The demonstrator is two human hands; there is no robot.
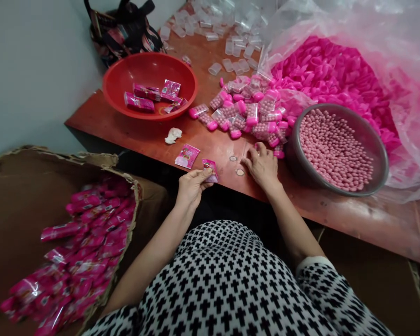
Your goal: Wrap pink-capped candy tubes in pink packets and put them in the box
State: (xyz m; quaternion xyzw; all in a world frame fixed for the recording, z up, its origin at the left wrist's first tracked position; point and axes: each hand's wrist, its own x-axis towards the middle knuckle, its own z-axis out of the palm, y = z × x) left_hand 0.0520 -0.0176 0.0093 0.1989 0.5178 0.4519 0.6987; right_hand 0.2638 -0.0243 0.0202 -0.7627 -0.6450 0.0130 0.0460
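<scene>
My left hand [193, 187] pinches a small pink printed sachet [211, 170] at the table's front edge. Another flat pink sachet [187, 156] lies on the table just beyond it. My right hand [265, 169] rests low over the table with its fingers bent and apart, at the near edge of a heap of small clear containers [243, 108] with pink caps and pink beads inside. Its fingertips touch or nearly touch the closest containers, and what lies under them is partly hidden.
A red bowl [119, 100] holds several pink packets. Right of my right hand stands a grey bowl [381, 172] of pink beads, before a plastic bag of pink caps [336, 70]. Clear empty containers [236, 46] lie behind. A cardboard box [136, 205] of pink packets stands at lower left.
</scene>
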